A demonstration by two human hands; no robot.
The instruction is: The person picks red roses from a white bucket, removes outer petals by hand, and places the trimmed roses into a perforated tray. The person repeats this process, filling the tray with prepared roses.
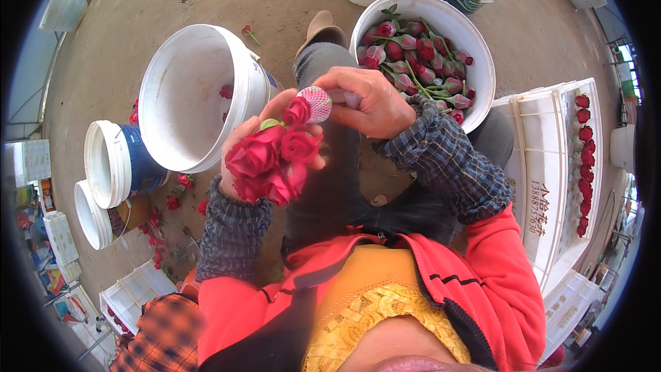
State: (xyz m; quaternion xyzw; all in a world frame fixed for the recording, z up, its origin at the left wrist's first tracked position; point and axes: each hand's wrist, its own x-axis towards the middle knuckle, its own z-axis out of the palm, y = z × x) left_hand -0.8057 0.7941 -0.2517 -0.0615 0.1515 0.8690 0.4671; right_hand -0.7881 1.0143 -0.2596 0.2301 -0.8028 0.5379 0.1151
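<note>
Several red roses [272, 158] are bunched in my left hand [239, 136], their open blooms toward me and a bit of green leaf among them. At the far end of the bunch is a white foam mesh sleeve [317, 104], with pink showing through it. My right hand [372, 102] pinches this mesh sleeve from the right, its fingers closed. A pale piece shows between these fingers; I cannot tell what it is. The stems are mostly hidden by my hands.
Netted rosebuds [420, 55] fill a white bucket [490, 69] at the right. Left of my hands stands a large white bucket [237, 89], beside smaller buckets [127, 172]. Loose roses [157, 224] lie on the floor. At far right, a white box [547, 158] holds a row of red roses [586, 158].
</note>
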